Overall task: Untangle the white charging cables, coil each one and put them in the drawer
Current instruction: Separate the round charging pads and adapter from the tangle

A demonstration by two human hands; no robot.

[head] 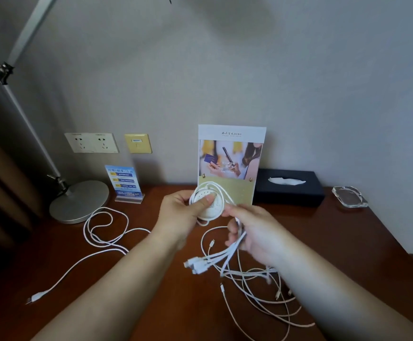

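wall: grey | desk: reddish-brown wood | wall sockets

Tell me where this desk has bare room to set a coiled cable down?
Bare desk lies before the tissue box and ashtray, and centrally between the loose cable and the tangle, which crowds the front right.

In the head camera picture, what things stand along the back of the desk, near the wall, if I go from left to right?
Lamp base → small blue sign → tall hotel card → black tissue box → glass ashtray.
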